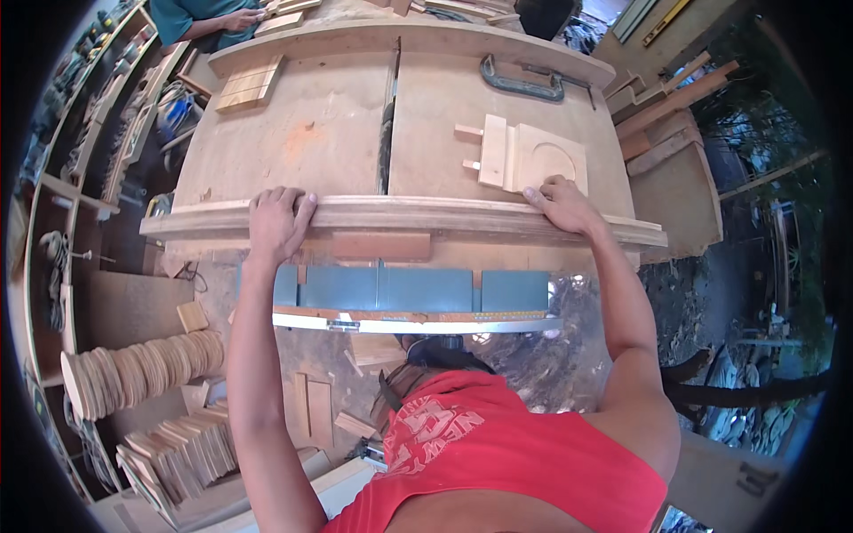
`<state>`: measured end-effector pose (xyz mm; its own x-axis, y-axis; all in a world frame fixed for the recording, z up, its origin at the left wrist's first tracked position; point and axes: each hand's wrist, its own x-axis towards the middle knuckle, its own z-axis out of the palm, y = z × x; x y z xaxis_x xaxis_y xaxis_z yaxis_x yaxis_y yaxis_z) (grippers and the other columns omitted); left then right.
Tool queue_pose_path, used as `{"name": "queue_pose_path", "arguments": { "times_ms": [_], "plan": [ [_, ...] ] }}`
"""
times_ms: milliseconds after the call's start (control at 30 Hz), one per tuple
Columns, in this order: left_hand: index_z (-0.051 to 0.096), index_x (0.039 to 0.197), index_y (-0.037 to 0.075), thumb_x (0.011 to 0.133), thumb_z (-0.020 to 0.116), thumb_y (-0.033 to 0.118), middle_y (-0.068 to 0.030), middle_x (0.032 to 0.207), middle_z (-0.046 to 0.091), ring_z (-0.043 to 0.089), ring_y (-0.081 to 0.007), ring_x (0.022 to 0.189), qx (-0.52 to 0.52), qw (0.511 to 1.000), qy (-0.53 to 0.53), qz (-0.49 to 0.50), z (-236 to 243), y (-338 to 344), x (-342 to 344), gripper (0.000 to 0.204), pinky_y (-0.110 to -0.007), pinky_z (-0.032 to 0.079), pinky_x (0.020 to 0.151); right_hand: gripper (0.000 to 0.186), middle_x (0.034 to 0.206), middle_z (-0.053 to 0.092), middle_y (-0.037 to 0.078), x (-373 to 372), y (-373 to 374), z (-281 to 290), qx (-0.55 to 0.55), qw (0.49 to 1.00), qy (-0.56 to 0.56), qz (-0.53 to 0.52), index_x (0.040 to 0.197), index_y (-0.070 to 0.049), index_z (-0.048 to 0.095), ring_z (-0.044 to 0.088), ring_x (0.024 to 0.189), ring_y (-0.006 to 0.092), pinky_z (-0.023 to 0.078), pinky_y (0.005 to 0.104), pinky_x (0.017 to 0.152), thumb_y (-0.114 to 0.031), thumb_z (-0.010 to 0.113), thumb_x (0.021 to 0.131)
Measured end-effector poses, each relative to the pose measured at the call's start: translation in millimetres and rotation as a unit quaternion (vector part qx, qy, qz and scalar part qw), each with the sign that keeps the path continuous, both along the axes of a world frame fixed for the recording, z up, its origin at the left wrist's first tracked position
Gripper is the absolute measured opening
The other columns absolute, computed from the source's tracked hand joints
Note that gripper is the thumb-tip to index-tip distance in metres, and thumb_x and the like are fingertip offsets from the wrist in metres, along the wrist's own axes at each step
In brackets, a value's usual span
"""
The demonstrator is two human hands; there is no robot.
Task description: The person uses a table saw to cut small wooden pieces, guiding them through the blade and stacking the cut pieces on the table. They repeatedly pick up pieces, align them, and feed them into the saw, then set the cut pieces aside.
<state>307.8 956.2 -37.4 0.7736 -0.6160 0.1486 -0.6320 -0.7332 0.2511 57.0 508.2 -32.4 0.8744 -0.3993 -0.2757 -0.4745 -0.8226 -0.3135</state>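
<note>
A wide plywood sled (342,107) lies before me, split by a dark slot along its middle. My left hand (281,222) is closed over the near wooden rail (409,211) of the sled, left of the slot. On the right, my right hand (567,204) lies across the same rail with its fingers curled past the far side. Its fingertips touch the near edge of a pale wooden board (542,155) with a round recess. A narrower stepped wooden piece (495,151) lies against that board's left side, with two small sticks jutting leftward.
A C-clamp (522,87) lies at the sled's far right, a grooved wooden block (251,83) at far left. Blue-grey panels (386,289) and a metal rail (409,325) sit between me and the sled. Thin wooden discs (142,373) stand lower left. Another person's hand (242,19) works beyond.
</note>
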Motion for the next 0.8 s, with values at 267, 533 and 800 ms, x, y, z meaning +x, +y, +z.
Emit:
{"name": "queue_pose_path", "arguments": {
  "times_ms": [267,533,800],
  "plan": [
    [0.078,0.102,0.007,0.102,0.059,0.043,-0.0152,0.103,0.073,0.064,-0.0361,0.107,-0.041,0.999,-0.02,-0.005,-6,1,7,0.041,-0.05,0.042,0.104,0.08,0.135,0.064,0.028,10,2,-6,0.011,0.998,0.013,-0.053,0.131,0.001,0.07,0.058,0.131,0.042,0.046,0.0475,0.113,-0.068,0.066,0.091],
    [0.078,0.099,0.005,0.1,0.061,0.04,-0.0153,0.1,0.074,0.065,-0.0348,0.104,-0.06,0.997,-0.035,-0.027,-8,6,10,0.038,-0.049,0.043,0.102,0.083,0.135,0.066,0.028,11,2,-7,0.023,0.998,-0.011,-0.054,0.135,0.003,0.067,0.062,0.128,0.0409,0.049,0.046,0.11,-0.066,0.069,0.09],
    [0.079,0.098,0.006,0.099,0.062,0.037,-0.0159,0.099,0.074,0.065,-0.0343,0.102,-0.056,0.998,-0.029,-0.027,-4,14,-1,0.036,-0.049,0.043,0.102,0.073,0.118,0.075,0.027,3,20,1,0.045,0.998,-0.002,-0.054,0.115,0.002,0.078,0.071,0.115,0.0409,0.055,0.0456,0.102,-0.065,0.066,0.092]
  ]
}}
